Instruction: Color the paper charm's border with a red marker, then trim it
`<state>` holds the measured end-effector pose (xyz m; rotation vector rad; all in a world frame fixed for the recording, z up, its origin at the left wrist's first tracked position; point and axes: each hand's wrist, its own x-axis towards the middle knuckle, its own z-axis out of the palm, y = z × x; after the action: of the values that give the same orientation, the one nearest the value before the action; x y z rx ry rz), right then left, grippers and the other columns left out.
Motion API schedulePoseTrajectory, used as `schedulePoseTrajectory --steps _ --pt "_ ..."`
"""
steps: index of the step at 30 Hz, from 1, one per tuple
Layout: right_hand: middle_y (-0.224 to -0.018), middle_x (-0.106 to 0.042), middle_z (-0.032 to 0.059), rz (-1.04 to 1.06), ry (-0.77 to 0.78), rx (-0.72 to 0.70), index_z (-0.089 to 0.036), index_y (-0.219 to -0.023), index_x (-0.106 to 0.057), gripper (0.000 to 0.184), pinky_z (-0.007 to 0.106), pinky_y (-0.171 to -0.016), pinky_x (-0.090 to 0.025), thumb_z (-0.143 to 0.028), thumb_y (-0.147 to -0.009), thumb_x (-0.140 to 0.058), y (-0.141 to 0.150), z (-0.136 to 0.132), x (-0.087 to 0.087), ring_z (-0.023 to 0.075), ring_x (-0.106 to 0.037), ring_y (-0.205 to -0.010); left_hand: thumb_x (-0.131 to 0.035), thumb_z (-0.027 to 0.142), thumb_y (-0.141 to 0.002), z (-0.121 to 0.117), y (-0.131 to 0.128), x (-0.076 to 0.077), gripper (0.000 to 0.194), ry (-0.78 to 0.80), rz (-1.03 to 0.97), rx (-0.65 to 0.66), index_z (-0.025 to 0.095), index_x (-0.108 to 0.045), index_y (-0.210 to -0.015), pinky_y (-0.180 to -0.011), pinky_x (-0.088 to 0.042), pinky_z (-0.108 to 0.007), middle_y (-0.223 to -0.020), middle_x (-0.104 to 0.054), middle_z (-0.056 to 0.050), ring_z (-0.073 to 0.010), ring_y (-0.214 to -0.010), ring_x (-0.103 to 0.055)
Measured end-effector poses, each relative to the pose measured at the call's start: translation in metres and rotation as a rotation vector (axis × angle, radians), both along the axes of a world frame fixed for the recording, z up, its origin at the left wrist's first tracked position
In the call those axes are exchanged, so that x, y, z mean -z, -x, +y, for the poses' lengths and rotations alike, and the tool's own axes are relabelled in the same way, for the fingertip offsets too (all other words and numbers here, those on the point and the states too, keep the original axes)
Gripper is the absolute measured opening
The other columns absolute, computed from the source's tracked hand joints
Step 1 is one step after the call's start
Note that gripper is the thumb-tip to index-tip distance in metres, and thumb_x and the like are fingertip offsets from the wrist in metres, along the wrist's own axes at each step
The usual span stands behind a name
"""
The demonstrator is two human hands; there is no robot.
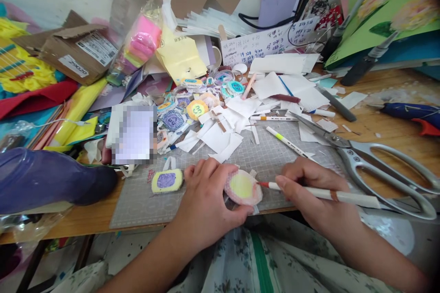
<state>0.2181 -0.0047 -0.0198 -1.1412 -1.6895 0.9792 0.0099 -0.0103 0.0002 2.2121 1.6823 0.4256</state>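
Note:
My left hand is closed on a small round paper piece with a yellow middle and a pink rim, held at the near edge of the grey cutting mat. My right hand grips a white marker pen like a pencil. Its red tip touches the right rim of the round piece. A similar piece, yellow with a purple middle, lies on the mat just left of my left hand.
Large silver scissors lie at the right. White paper scraps, pens and several small coloured pieces cover the mat's far side. A cardboard box, coloured sheets and a blue glue gun ring the wooden table.

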Motion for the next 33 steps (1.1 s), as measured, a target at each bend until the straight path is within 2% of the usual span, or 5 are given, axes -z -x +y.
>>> schedulePoseTrajectory --steps 9,19,23,27,33 --pt "-0.056 -0.046 -0.0033 0.035 0.053 -0.094 -0.020 -0.062 -0.044 0.029 0.025 -0.046 -0.028 -0.022 -0.088 -0.055 -0.0019 0.0031 0.0012 0.0122 -0.039 -0.050 -0.078 0.033 -0.059 0.0007 -0.0001 0.0006 0.054 -0.004 -0.003 0.002 0.024 -0.058 -0.108 -0.085 -0.032 -0.044 -0.097 -0.054 -0.003 -0.0281 -0.097 -0.050" --pt "-0.057 -0.046 -0.0033 0.109 0.102 0.021 -0.020 -0.064 -0.045 0.027 0.025 -0.047 -0.029 -0.023 -0.088 -0.056 -0.0025 0.0027 0.0013 0.0129 -0.040 -0.052 -0.078 0.032 -0.058 -0.0001 -0.0003 0.0008 0.053 -0.010 0.000 0.004 0.024 -0.058 -0.106 -0.084 -0.032 -0.043 -0.095 -0.054 -0.003 -0.0280 -0.096 -0.050" --pt "-0.056 -0.044 -0.0034 0.066 0.079 -0.086 -0.020 -0.061 -0.044 0.029 0.025 -0.047 -0.027 -0.022 -0.087 -0.057 -0.0042 -0.0002 0.0015 0.0125 -0.038 -0.051 -0.077 0.033 -0.058 0.0014 -0.0008 0.0006 0.051 -0.025 0.011 -0.006 0.023 -0.058 -0.105 -0.084 -0.032 -0.043 -0.094 -0.055 -0.003 -0.0278 -0.095 -0.051" --pt "-0.059 -0.044 -0.0037 0.133 0.066 0.033 -0.021 -0.066 -0.046 0.026 0.025 -0.048 -0.028 -0.021 -0.089 -0.056 -0.0044 -0.0012 0.0027 0.0126 -0.038 -0.052 -0.076 0.032 -0.059 0.0017 -0.0013 -0.0004 0.050 -0.019 0.013 0.000 0.024 -0.059 -0.105 -0.084 -0.032 -0.042 -0.094 -0.055 -0.004 -0.0275 -0.096 -0.051" --pt "-0.058 -0.046 -0.0033 0.081 0.061 -0.023 -0.021 -0.064 -0.045 0.026 0.025 -0.047 -0.029 -0.022 -0.088 -0.056 -0.0038 0.0016 0.0010 0.0126 -0.038 -0.052 -0.076 0.033 -0.059 0.0016 -0.0015 0.0001 0.052 -0.017 0.020 0.000 0.023 -0.058 -0.107 -0.083 -0.033 -0.042 -0.095 -0.055 -0.004 -0.0275 -0.096 -0.051"
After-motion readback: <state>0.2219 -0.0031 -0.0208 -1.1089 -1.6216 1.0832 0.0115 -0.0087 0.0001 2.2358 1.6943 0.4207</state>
